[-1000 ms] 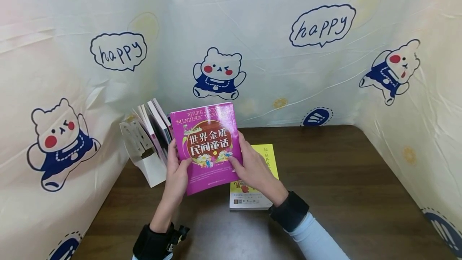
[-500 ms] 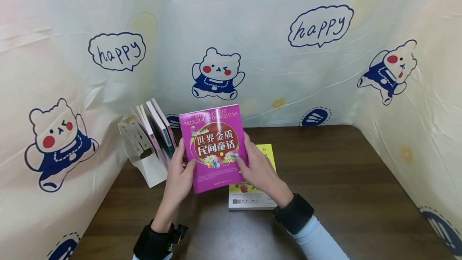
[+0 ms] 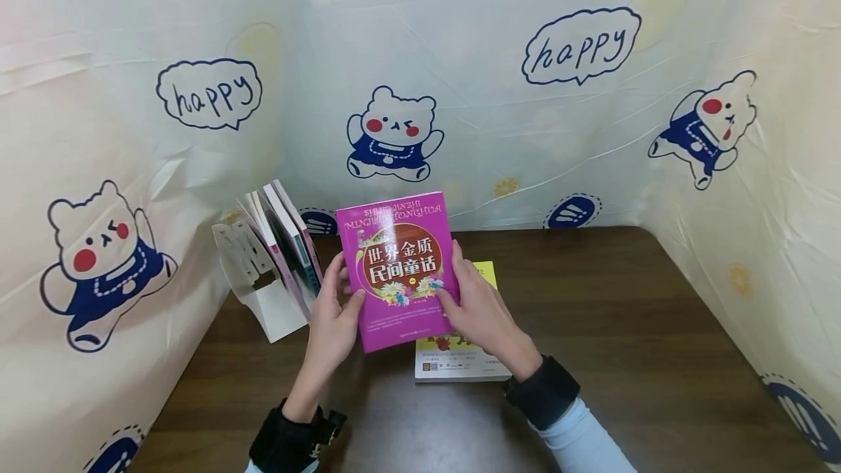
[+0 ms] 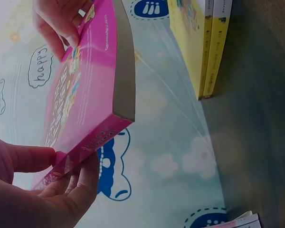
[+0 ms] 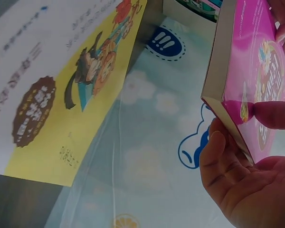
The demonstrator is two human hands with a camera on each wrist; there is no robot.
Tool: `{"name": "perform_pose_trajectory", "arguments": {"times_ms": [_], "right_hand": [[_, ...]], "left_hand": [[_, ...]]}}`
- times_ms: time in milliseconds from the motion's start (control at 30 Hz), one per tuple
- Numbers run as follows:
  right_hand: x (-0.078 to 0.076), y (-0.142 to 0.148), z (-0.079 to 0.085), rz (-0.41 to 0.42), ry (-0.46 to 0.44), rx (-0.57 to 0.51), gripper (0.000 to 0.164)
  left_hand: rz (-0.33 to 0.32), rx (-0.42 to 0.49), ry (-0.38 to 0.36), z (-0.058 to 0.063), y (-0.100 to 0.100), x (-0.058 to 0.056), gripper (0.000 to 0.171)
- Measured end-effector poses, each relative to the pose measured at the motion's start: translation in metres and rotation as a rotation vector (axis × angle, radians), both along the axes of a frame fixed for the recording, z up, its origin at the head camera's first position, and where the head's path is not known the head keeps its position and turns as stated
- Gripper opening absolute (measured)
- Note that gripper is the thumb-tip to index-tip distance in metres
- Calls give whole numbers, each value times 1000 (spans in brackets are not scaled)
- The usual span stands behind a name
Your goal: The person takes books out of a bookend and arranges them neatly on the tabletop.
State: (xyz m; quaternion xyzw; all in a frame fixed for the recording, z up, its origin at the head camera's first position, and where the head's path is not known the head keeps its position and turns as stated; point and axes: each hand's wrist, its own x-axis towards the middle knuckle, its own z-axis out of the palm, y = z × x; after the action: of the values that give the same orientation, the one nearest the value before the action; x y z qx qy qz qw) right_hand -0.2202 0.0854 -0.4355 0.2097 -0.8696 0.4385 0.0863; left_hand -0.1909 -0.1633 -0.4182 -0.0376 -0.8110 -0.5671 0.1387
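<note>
Left hand (image 3: 333, 327) and right hand (image 3: 485, 318) both grasp the magenta book (image 3: 401, 318), one at each long side. On my left wrist feed, the left thumb presses the front cover near the spine while the fingers support the book from behind. On my right wrist feed, the right thumb lies on the cover and the fingers curl behind the opposite edge. I read the magenta book as raised off the table (image 3: 631, 341), its front cover turned toward my head camera and its outline slightly askew. A yellow-and-white book (image 3: 453, 367) lies on the table, partly hidden in my head view by the magenta book and the right hand; my left wrist feed shows two yellow spines (image 4: 210, 57) stacked there. Left of the left hand I locate a white holder (image 3: 281, 316) with several books (image 3: 290, 239) leaning in it. A bear-print curtain (image 3: 473, 42) stands behind the table.
</note>
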Motion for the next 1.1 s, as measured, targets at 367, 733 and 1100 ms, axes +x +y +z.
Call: {"name": "perform_pose_trajectory", "arguments": {"times_ms": [367, 733, 1100], "right_hand": [[6, 10, -9, -56, -68, 0, 99], [7, 22, -14, -92, -86, -3, 99], [13, 31, -18, -136, -139, 6, 97]], "left_hand": [[-34, 49, -24, -8, 12, -6, 52], [-68, 13, -11, -17, 23, -10, 53], [-51, -65, -55, -29, 33, -12, 58]]}}
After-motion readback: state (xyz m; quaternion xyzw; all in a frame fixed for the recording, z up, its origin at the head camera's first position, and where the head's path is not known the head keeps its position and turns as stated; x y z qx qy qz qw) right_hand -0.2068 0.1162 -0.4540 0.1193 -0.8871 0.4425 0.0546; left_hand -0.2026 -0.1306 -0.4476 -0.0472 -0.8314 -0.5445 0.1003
